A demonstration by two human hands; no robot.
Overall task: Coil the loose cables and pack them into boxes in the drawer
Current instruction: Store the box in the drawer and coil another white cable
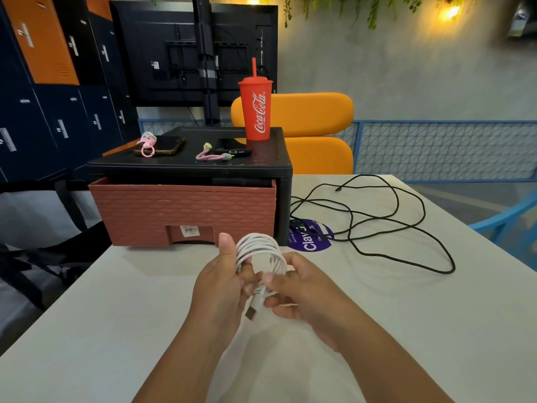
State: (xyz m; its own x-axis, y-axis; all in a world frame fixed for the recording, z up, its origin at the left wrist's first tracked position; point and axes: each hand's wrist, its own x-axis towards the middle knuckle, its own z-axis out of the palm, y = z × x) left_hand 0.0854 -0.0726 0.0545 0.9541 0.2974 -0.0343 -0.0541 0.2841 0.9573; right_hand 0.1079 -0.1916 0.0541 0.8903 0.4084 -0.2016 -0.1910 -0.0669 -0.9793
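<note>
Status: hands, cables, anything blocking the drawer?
Left hand and right hand grip white cable, coiled. Black cable sprawls loose on table, right of drawer. Nothing between hands and drawer.

Dim, warm lamps; blurred, warped edges.

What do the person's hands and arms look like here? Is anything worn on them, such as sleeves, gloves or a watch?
The left hand and the right hand wear no gloves, and no ring shows on the visible fingers. The left forearm and the right forearm are bare down to the picture's lower edge: no sleeve, watch or bracelet is in view.
</note>
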